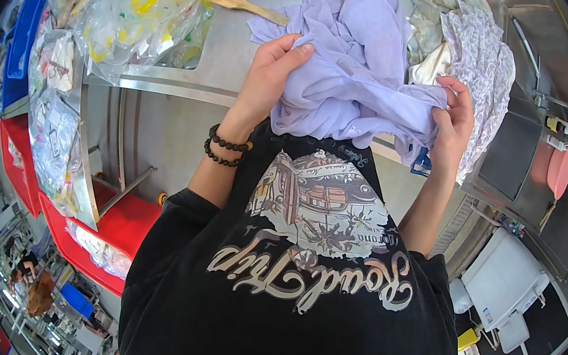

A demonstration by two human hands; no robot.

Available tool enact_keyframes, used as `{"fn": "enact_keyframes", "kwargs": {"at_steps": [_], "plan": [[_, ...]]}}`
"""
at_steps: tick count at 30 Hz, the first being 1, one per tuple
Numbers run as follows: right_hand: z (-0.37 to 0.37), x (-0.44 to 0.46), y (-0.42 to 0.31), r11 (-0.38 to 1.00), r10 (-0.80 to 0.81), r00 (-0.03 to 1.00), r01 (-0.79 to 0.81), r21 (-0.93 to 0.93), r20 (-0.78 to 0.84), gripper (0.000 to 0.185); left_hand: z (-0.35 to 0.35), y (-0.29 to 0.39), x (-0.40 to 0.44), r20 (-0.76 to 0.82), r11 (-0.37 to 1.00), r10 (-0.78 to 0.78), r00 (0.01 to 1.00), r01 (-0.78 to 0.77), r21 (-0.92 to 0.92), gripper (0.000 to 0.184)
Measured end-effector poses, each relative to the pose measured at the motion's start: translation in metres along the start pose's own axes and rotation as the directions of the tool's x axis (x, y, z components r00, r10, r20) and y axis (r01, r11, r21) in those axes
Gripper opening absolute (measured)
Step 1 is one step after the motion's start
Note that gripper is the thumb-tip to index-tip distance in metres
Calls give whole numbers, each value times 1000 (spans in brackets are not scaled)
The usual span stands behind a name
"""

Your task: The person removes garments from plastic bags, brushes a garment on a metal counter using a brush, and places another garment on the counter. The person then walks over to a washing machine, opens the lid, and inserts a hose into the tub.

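A thin lavender cloth (354, 65) lies gathered in folds on the metal table (232, 47) and hangs over its front edge. My left hand (272, 70), with dark bead bracelets at the wrist, pinches the cloth on the left between thumb and fingers. On the right, my right hand (454, 112) grips another part of it, so a stretch of fabric spans the two hands. A wooden brush or spatula (245, 4) lies beside the cloth, its narrow end close to it. Patterned grey-white fabric (485, 67) is heaped to the right of the lavender cloth.
Clear plastic bags with yellow strips (145, 11) cover the table's left part. Red bins (88, 242) stand below on the left. At the right are a sink (510, 152) with a faucet, a pink basin (560, 172) and a white container (506, 276). A person (24, 273) is far off at lower left.
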State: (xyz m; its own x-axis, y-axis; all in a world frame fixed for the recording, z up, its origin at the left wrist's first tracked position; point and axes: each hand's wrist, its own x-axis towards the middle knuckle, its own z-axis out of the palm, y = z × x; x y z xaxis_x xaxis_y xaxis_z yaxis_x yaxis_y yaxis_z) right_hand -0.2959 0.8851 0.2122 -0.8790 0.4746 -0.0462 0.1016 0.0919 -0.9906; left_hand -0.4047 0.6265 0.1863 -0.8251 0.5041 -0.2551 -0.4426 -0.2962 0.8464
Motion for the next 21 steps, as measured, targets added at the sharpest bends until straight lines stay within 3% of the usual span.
{"fn": "enact_keyframes", "kwargs": {"at_steps": [1, 11, 21], "plan": [[0, 0, 1, 996, -36, 999, 35, -78, -13, 47, 0, 0, 0, -12, 1000, -18, 1000, 18, -1, 15], [-12, 0, 11, 998, 9, 999, -12, -59, -47, 38, 6, -2, -7, 158, 984, -109, 981, 129, -122, 29], [-12, 0, 12, 999, 35, 997, -36, -19, -65, 36, 16, -7, -18, 107, 964, -188, 976, 204, -169, 39]]}}
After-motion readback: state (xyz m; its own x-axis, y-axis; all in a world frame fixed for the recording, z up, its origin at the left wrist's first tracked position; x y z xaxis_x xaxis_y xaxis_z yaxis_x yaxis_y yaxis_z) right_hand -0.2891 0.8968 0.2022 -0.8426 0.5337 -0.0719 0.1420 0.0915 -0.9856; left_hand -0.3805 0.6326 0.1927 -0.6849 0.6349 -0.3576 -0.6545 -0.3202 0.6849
